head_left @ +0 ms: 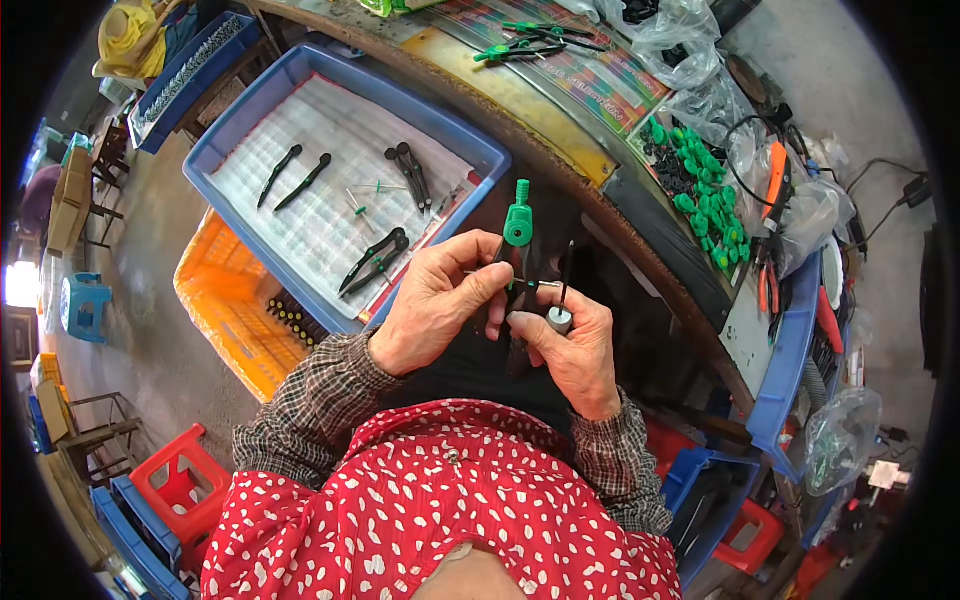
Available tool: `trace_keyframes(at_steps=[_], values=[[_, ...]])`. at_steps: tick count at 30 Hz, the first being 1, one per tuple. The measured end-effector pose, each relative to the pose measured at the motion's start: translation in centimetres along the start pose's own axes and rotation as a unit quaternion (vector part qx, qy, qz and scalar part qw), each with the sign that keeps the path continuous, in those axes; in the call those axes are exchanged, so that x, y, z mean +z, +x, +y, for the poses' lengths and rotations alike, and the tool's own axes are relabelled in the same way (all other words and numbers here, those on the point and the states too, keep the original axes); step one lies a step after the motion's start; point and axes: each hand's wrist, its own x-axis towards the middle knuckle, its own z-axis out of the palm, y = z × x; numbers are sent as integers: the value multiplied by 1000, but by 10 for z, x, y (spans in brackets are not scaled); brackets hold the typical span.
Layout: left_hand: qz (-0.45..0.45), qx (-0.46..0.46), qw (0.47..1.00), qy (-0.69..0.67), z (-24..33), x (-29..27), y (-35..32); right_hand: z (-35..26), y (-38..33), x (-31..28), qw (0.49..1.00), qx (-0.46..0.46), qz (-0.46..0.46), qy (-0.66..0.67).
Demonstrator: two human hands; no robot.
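Compass [518, 250], green-topped with dark legs, is held upright between both hands, above the lap and just off the curved tabletop [520, 100] edge. Left hand [440, 300] is closed around the compass legs, thumb and fingers pinched on them below the green head. Right hand [575, 345] is closed on a small white cap [559, 319], from which a thin dark rod [566, 270] rises beside the compass; the two hands are touching. A thin metal pin [480, 273] is seen crossing at the left fingertips.

Blue tray [300, 70] is set to the left, just beyond the hands, lined with white mesh; loose black compass legs [375, 262] and two small green-tipped pins are laid on it. Orange crate [215, 300] is placed under the tray's near side. More finished green compasses [520, 45] are laid on the tabletop farther off. A bin of green caps [700, 190] is placed at the right, with orange pliers [768, 285] beside it and clear plastic bags around it. Red stools [180, 485] are seen on the floor at lower left.
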Motion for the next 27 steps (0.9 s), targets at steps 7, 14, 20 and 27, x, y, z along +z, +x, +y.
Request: trace_keyframes(at_steps=[7,14,20,27], values=[[20,-21,1000,-2,-3,-8,-22,1,-8,1,996,51,-63,22],[12,-72,994,79,13,-14,-37,1,-18,-2,995,56,-79,3],[-16,-95,992,79,19,-21,-38,3,-15,-5,993,51,-102,-4],[-17,-101,991,82,20,-23,-35,3,-13,-6,993,69,-99,0]])
